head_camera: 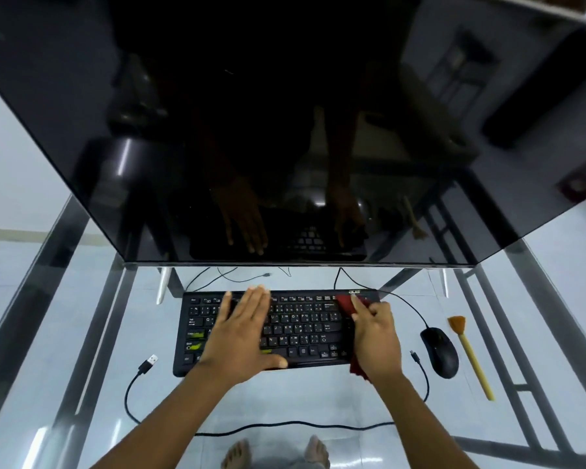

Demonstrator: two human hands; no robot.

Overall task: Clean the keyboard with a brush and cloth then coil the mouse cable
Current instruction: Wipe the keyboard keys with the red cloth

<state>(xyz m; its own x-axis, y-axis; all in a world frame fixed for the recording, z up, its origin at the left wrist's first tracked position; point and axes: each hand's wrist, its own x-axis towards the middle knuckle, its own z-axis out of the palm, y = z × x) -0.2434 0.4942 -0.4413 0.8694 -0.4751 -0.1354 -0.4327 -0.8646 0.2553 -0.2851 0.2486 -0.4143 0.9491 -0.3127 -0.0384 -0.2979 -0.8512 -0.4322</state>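
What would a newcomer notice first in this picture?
The big dark glossy monitor screen fills the upper half, reflecting the room. Below it, on the glass desk, the left hand lies flat on the black keyboard while the right hand holds a dark red cloth against its right end. A yellow-handled brush lies right of the black mouse.

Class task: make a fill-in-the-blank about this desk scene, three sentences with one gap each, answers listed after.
1. The right hand holds a ____ cloth on the keyboard.
2. The left hand lies ____ on the keys.
3. Between the keyboard and the brush lies the ____.
Missing words: red; flat; mouse.
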